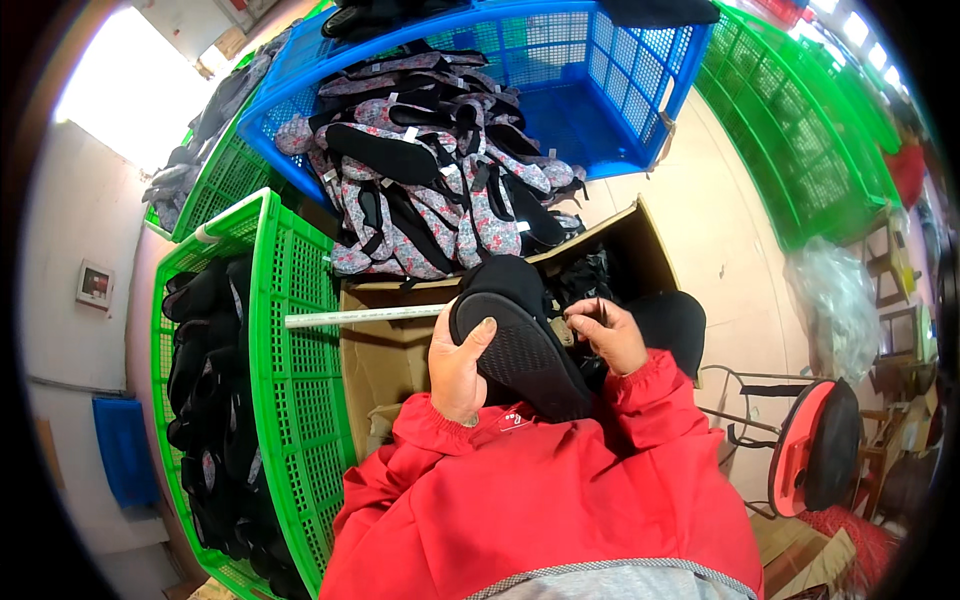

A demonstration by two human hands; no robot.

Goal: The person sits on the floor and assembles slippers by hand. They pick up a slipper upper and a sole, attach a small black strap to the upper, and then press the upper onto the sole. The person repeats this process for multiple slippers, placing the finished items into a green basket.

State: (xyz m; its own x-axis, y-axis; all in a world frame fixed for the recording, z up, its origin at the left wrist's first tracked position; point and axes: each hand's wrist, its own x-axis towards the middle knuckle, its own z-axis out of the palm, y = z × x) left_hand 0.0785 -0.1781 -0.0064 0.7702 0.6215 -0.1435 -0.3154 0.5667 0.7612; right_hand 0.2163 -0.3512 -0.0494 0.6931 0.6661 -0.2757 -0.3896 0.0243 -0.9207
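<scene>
A black shoe [520, 345] is tilted in front of me, its textured sole turned up toward me. My left hand [460, 365] grips it from the left, thumb pressed on the sole. Just right of the shoe, my right hand [612, 335] is closed in a pinch around a small dark thing, too small to name. Beneath my hands stands an open cardboard box [385, 355], with black plastic inside it. A white pipe [365, 316] runs from the left toward my left hand, its far end hidden there.
Beyond the box, floral-patterned shoes [400, 200] are heaped against a blue crate [570, 110]. A green crate [300, 350] on my left holds dark shoes [215, 380]. Other green crates [790, 130] stand far right, near a clear plastic bag [832, 305] and a red-and-black stool [815, 448].
</scene>
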